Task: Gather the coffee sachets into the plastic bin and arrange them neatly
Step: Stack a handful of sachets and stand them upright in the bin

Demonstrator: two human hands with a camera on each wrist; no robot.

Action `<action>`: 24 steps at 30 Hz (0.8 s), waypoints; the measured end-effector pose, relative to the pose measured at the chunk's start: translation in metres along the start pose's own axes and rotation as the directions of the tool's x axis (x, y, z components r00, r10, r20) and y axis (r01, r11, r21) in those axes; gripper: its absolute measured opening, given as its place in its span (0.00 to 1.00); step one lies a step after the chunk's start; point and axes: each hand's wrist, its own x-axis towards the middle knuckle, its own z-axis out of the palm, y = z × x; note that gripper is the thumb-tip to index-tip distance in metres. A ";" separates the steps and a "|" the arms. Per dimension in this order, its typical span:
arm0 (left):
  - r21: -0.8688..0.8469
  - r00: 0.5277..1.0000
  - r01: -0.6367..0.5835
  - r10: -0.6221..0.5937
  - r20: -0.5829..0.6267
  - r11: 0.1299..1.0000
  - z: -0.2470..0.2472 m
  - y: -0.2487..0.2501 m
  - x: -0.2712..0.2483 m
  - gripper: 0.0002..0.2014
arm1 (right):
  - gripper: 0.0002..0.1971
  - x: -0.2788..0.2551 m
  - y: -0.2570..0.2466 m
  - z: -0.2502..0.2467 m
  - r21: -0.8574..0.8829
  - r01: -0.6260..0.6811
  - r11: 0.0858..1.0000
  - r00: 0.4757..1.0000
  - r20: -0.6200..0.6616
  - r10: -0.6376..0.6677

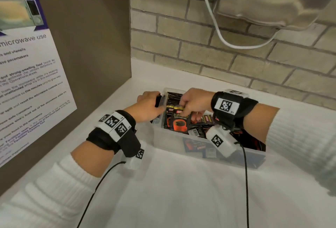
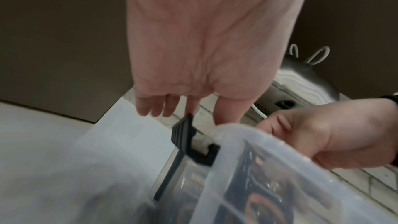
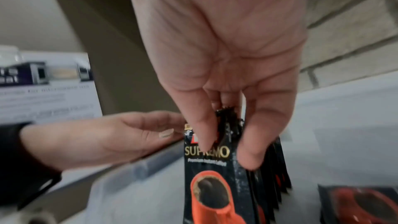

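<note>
A clear plastic bin [image 1: 169,142] stands on the white counter [image 1: 181,191] and holds several black coffee sachets. My right hand [image 1: 183,111] pinches an upright stack of sachets [image 1: 179,122] by its top edge, inside the bin's left end. In the right wrist view the thumb and fingers [image 3: 247,151] clamp the stack [image 3: 206,185], whose front reads "Supremo" over a red cup. More sachets [image 1: 200,131] lie loose in the bin to the right. My left hand [image 1: 149,104] rests at the bin's left end, its straight fingers [image 2: 155,106] by the black latch [image 2: 183,134].
A brown panel with a microwave notice [image 1: 27,73] rises close on the left. A brick wall [image 1: 218,54] runs behind the bin. A steel appliance [image 1: 272,0] with a white cable [image 1: 218,33] hangs above at the right. Bare white counter lies in front.
</note>
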 end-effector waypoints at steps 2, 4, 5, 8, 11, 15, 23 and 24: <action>-0.015 0.995 0.008 -0.007 0.097 1.000 0.006 -0.005 -0.001 0.21 | 0.13 0.011 -0.003 0.011 -0.035 -0.023 0.999 0.997 0.073 0.026; -0.059 0.992 0.001 0.006 0.123 0.998 0.007 -0.005 -0.002 0.20 | 0.18 0.022 -0.009 0.015 -0.050 -0.027 0.998 0.997 0.072 0.031; -0.064 0.992 0.004 0.004 0.123 0.998 0.006 -0.003 -0.003 0.21 | 0.18 0.027 -0.012 0.015 -0.074 -0.024 0.997 0.998 0.061 0.029; -0.035 0.991 0.020 -0.015 0.132 0.999 0.004 -0.003 -0.001 0.26 | 0.16 0.036 -0.019 0.017 -0.143 -0.031 0.989 0.999 0.039 0.037; -0.021 0.990 0.020 -0.017 0.143 1.000 0.003 -0.004 -0.001 0.28 | 0.07 0.042 -0.017 0.016 -0.200 -0.030 0.979 0.999 -0.017 0.027; -0.029 0.989 0.022 -0.017 0.147 0.999 0.002 -0.003 -0.003 0.27 | 0.07 0.046 -0.017 0.014 -0.315 -0.045 0.948 0.993 -0.114 0.009; -0.022 0.986 0.023 -0.019 0.163 0.999 0.000 0.000 -0.006 0.28 | 0.06 0.050 -0.020 0.017 -0.346 -0.070 0.936 0.996 -0.075 0.047; -0.025 0.986 0.021 -0.016 0.165 0.999 -0.001 0.001 -0.007 0.28 | 0.05 0.050 -0.019 0.017 -0.338 -0.087 0.937 0.996 -0.063 0.070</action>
